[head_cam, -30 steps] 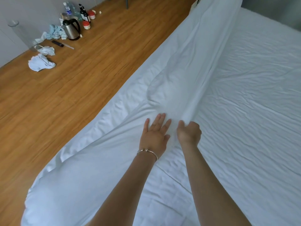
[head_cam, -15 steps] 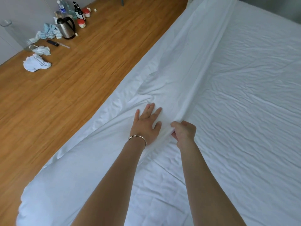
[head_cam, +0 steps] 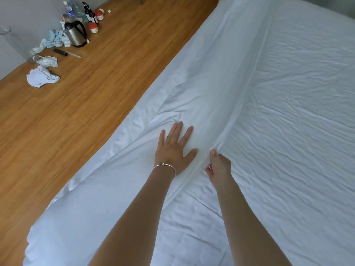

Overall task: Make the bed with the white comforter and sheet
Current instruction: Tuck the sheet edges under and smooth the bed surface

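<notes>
Both bare arms reach forward over the bed. The left hand (head_cam: 173, 150), with a thin silver bracelet (head_cam: 165, 166) at the wrist, lies flat with fingers spread on the white puffy comforter (head_cam: 192, 96) along the bed's left side. The right hand (head_cam: 219, 166) pinches the comforter's folded edge, above the wrinkled white sheet (head_cam: 297, 141).

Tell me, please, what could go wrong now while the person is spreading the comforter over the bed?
1. The right hand pinches only the thin edge of the comforter; it may slip out when pulled.
2. The left hand presses flat on the fabric, so pulling against it could bunch more wrinkles there.
3. The comforter hangs over the bedside toward the floor; it might slide down.
</notes>
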`<state>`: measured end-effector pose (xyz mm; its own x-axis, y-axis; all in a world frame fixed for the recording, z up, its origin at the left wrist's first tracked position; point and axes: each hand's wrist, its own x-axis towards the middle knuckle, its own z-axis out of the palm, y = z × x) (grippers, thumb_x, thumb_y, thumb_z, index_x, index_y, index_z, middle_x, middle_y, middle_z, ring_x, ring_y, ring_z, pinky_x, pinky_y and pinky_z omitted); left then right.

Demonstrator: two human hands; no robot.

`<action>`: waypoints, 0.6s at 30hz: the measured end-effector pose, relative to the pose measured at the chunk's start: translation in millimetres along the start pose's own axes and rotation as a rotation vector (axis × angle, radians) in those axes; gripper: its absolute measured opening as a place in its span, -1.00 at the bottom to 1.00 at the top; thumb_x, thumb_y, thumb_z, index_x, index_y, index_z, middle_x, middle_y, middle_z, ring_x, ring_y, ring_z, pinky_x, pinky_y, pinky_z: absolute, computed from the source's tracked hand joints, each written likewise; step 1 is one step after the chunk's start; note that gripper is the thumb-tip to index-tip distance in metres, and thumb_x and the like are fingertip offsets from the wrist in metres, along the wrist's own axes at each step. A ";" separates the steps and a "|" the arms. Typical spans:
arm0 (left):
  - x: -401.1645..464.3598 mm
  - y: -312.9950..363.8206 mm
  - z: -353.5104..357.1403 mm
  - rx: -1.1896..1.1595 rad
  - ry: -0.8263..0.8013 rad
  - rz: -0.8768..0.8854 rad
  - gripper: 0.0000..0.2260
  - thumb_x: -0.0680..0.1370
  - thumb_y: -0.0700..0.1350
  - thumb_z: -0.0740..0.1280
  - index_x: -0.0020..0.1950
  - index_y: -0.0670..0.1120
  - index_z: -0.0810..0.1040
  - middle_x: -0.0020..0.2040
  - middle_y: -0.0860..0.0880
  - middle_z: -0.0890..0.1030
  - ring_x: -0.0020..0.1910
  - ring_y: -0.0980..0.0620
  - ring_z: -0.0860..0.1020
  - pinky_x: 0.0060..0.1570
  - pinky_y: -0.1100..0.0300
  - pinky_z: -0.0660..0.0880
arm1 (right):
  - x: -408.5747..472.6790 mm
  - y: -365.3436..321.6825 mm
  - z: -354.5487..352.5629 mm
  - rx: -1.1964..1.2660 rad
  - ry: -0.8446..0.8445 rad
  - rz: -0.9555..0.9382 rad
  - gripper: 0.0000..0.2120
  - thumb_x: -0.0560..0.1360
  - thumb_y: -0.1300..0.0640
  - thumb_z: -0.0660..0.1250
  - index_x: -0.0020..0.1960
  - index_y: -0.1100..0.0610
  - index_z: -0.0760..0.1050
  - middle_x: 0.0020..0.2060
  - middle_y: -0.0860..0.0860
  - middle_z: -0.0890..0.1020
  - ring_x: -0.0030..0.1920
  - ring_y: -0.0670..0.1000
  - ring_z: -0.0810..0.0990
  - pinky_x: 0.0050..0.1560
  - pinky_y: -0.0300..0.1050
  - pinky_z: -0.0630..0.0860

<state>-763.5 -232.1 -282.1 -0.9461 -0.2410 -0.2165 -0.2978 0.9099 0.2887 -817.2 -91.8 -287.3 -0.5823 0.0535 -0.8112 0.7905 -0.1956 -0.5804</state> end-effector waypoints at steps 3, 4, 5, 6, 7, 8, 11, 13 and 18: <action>-4.6 9.4 6.2 0.124 0.017 -0.013 -0.38 0.56 0.38 -0.14 0.50 0.25 -0.38 0.51 0.05 -0.42 0.46 0.10 -0.45 0.45 -0.05 -0.39 | 2.9 -0.5 12.7 0.086 -0.145 -0.005 -0.56 0.49 -0.06 0.43 0.24 0.19 0.51 0.06 0.10 0.68 0.03 0.10 0.68 0.07 0.05 0.61; -5.8 11.2 8.0 0.128 0.020 -0.011 -0.39 0.56 0.37 -0.16 0.49 0.25 -0.38 0.51 0.04 -0.42 0.45 0.10 -0.46 0.45 -0.06 -0.39 | 4.0 -0.1 16.4 0.048 -0.110 -0.035 -0.48 0.41 -0.10 0.51 0.23 0.17 0.51 0.05 0.08 0.68 0.02 0.10 0.69 0.09 0.07 0.61; -6.7 11.7 8.9 0.128 0.025 -0.010 -0.41 0.57 0.36 -0.16 0.50 0.26 -0.38 0.52 0.03 -0.40 0.45 0.10 -0.46 0.45 -0.06 -0.39 | 6.6 1.9 19.1 -0.026 -0.019 -0.086 -0.48 0.37 -0.08 0.53 0.21 0.15 0.49 0.03 0.05 0.67 -0.01 0.09 0.68 0.07 0.06 0.61; -6.5 11.4 8.6 0.127 0.032 -0.010 -0.42 0.58 0.34 -0.16 0.50 0.25 -0.37 0.53 0.03 -0.38 0.46 0.10 -0.45 0.45 -0.05 -0.39 | 8.5 3.8 21.2 -0.106 0.096 -0.154 -0.55 0.40 -0.03 0.51 0.18 0.15 0.48 0.00 0.05 0.65 -0.03 0.08 0.67 0.03 0.03 0.61; -5.9 10.2 7.6 0.123 0.036 -0.011 -0.44 0.60 0.32 -0.16 0.50 0.25 -0.36 0.54 0.03 -0.36 0.46 0.11 -0.45 0.45 -0.04 -0.40 | 9.5 6.3 22.5 -0.163 0.199 -0.226 -0.66 0.45 0.01 0.45 0.13 0.15 0.48 -0.04 0.05 0.64 -0.06 0.08 0.65 0.00 0.01 0.60; -4.3 8.7 6.4 0.120 0.038 -0.011 -0.46 0.61 0.30 -0.17 0.50 0.25 -0.35 0.55 0.03 -0.35 0.46 0.11 -0.44 0.45 -0.03 -0.40 | 10.4 9.0 23.2 -0.213 0.268 -0.297 -0.75 0.50 0.02 0.37 0.07 0.16 0.49 -0.08 0.05 0.62 -0.09 0.09 0.62 -0.04 -0.02 0.57; -4.0 8.5 4.7 0.127 0.046 -0.015 -0.47 0.61 0.29 -0.17 0.51 0.25 -0.34 0.55 0.04 -0.34 0.47 0.12 -0.42 0.45 -0.02 -0.41 | 17.9 18.3 12.5 -0.437 0.381 -0.386 -0.74 0.58 0.05 0.22 -0.02 0.24 0.54 -0.16 0.10 0.61 -0.09 0.16 0.58 -0.06 -0.06 0.47; -5.3 12.4 6.6 0.140 0.056 -0.017 -0.46 0.61 0.29 -0.16 0.51 0.25 -0.34 0.55 0.04 -0.32 0.47 0.12 -0.41 0.44 -0.02 -0.41 | 31.0 23.0 -0.5 -0.465 0.392 -0.325 -0.74 0.57 0.09 0.23 -0.16 0.25 0.54 -0.25 0.10 0.59 -0.09 0.21 0.60 -0.06 -0.02 0.50; -4.9 13.6 10.3 0.130 0.054 -0.017 -0.44 0.60 0.31 -0.13 0.51 0.26 -0.34 0.55 0.04 -0.33 0.47 0.12 -0.42 0.45 -0.03 -0.40 | 49.6 29.7 -3.5 -0.062 0.221 -0.032 -0.81 0.53 0.13 0.38 -0.25 0.13 0.54 -0.25 0.08 0.63 -0.13 0.17 0.65 0.06 0.10 0.60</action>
<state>-761.6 -215.0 -286.8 -0.9477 -0.2710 -0.1684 -0.2977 0.9410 0.1611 -821.9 -91.5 -345.1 -0.5570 0.2736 -0.7842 0.7863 -0.1303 -0.6039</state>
